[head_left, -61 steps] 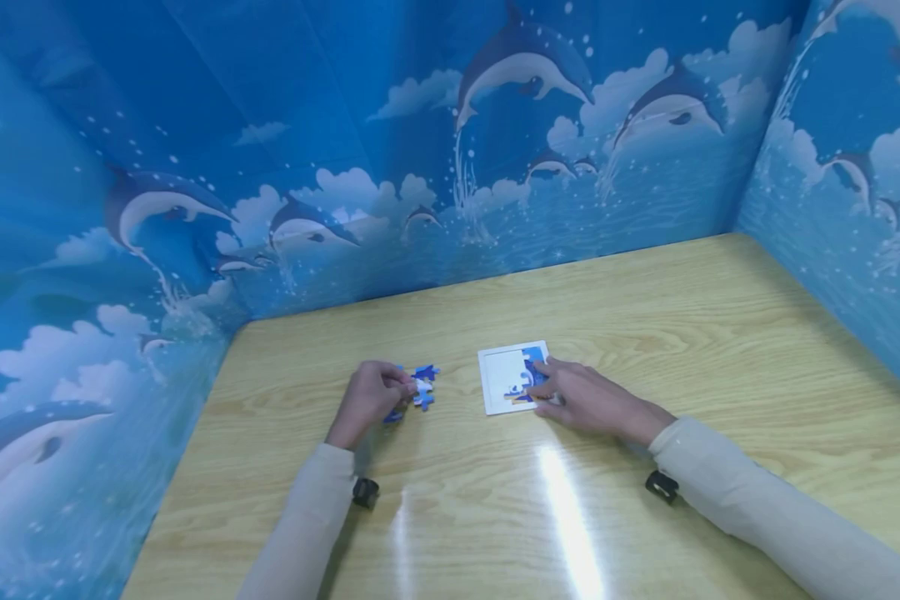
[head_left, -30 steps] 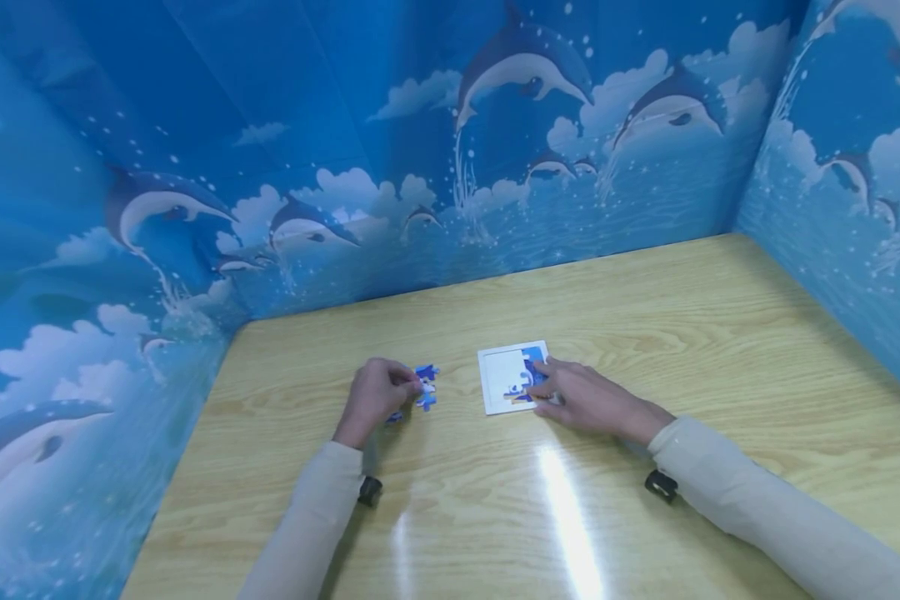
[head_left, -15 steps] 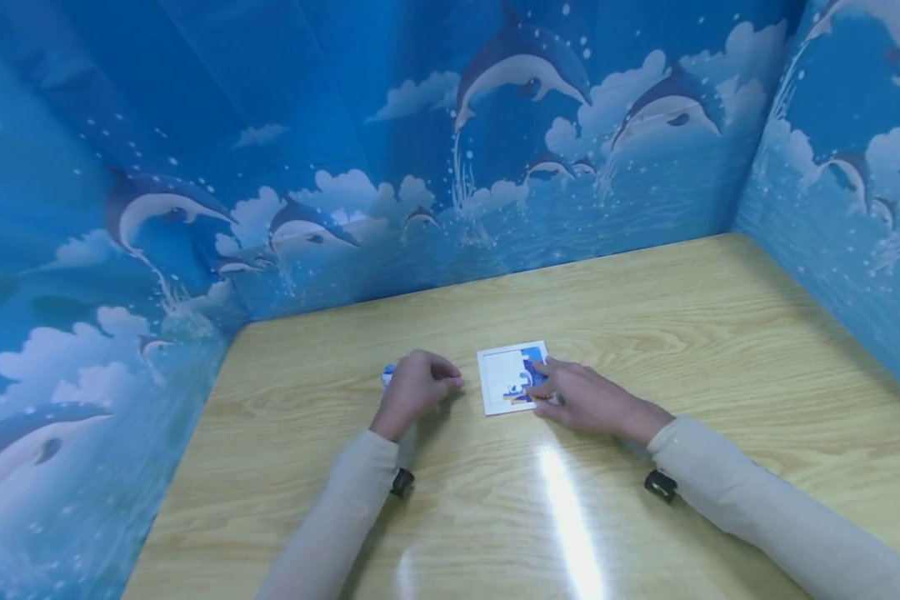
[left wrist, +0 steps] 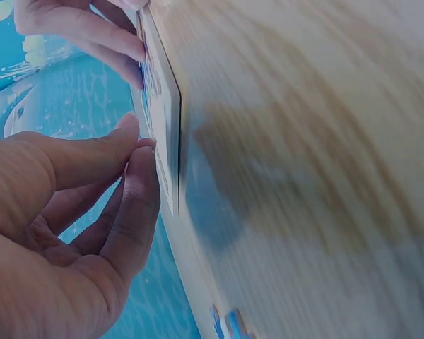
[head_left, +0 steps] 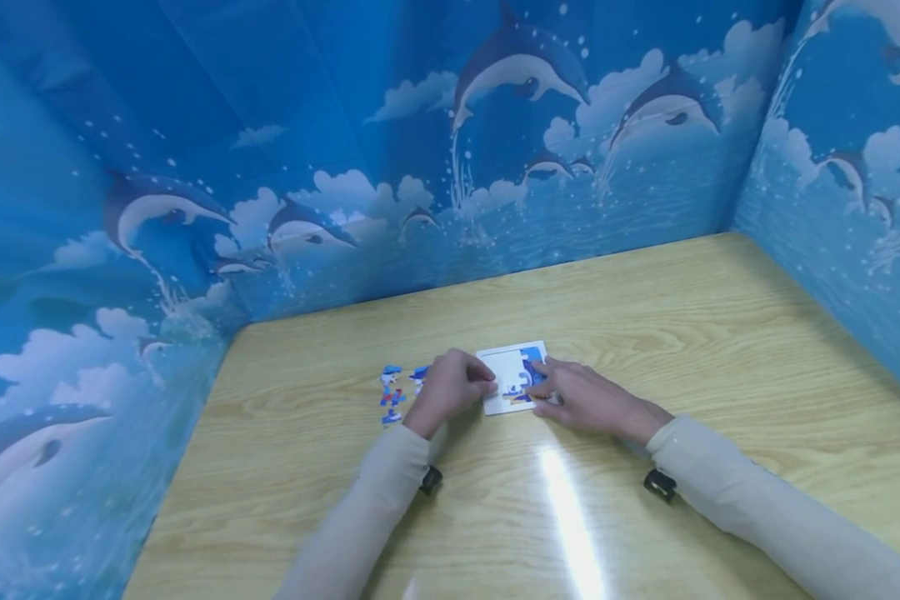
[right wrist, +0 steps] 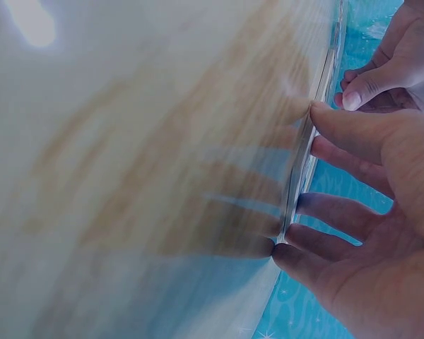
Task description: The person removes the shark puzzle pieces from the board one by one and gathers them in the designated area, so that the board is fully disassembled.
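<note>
A square jigsaw puzzle board point(head_left: 502, 407) with a white frame lies mid-table; joined blue and orange pieces fill its right side. My left hand point(head_left: 450, 385) is over the board's left edge, thumb and forefinger tips pinched together on a puzzle piece that the fingers hide. The left wrist view shows these fingertips point(left wrist: 131, 127) close beside the board's rim. My right hand point(head_left: 581, 396) rests on the board's right side with extended fingers spread over the picture. In the right wrist view its fingertips point(right wrist: 288, 247) press along the board's edge.
Several loose puzzle pieces point(head_left: 392, 396) lie left of the board, partly behind my left hand. The wooden table point(head_left: 307, 375) meets a dolphin-print curtain point(head_left: 390, 233) at its back and sides. A black wrist device point(head_left: 431, 480) hangs at each cuff.
My left hand has moved right from the loose pieces to the board's left edge, uncovering several pieces. My right hand and the board have stayed put.
</note>
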`<act>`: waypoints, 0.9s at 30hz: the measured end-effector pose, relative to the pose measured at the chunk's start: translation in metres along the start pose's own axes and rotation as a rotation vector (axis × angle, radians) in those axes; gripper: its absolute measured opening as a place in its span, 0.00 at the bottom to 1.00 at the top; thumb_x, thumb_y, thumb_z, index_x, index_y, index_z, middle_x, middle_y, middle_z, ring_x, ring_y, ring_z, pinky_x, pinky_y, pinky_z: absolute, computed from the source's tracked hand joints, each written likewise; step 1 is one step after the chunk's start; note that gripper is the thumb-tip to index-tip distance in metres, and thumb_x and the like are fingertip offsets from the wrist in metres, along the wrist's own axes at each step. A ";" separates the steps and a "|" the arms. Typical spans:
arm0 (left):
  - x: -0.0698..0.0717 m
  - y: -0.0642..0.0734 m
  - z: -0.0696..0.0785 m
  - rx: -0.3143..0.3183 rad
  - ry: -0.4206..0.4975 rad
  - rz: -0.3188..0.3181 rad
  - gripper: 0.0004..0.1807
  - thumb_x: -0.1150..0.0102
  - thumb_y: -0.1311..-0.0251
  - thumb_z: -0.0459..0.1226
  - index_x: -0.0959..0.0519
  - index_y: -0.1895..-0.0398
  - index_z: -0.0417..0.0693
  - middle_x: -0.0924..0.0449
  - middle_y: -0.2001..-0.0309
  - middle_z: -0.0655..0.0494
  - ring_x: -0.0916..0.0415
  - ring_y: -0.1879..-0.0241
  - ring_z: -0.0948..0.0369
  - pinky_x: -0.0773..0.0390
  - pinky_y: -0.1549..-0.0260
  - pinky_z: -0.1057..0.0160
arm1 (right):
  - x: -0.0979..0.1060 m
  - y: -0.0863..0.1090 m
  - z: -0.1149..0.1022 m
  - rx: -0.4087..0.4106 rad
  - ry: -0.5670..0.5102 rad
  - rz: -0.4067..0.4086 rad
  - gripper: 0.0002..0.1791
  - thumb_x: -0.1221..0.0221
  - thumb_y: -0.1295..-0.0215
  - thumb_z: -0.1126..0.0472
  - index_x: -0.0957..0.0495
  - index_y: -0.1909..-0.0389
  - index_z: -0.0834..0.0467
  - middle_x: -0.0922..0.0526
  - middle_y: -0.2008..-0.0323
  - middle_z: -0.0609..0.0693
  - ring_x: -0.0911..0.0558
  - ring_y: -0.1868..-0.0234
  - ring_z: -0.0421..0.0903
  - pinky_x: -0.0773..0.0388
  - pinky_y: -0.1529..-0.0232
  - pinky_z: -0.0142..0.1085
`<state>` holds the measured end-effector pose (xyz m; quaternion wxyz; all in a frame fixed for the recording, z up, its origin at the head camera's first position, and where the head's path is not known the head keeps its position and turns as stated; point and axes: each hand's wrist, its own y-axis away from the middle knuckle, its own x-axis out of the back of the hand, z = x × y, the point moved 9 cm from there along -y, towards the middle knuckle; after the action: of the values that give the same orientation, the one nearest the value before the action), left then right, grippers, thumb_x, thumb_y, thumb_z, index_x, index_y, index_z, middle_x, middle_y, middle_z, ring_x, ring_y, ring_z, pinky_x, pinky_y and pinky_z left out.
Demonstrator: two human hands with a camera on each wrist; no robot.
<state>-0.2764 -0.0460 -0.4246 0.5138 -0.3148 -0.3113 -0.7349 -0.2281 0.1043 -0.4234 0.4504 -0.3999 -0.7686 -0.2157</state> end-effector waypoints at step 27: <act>-0.024 -0.008 0.011 0.063 -0.008 -0.067 0.05 0.24 0.47 0.34 0.12 0.68 0.49 0.16 0.73 0.60 0.22 0.72 0.63 0.22 0.70 0.67 | 0.001 0.001 0.000 0.000 -0.002 -0.002 0.16 0.34 0.33 0.60 0.16 0.48 0.63 0.35 0.31 0.70 0.38 0.29 0.72 0.40 0.33 0.63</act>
<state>-0.2755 -0.0220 -0.4376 0.4973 -0.2906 -0.3467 -0.7403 -0.2275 0.1049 -0.4227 0.4496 -0.3991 -0.7694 -0.2158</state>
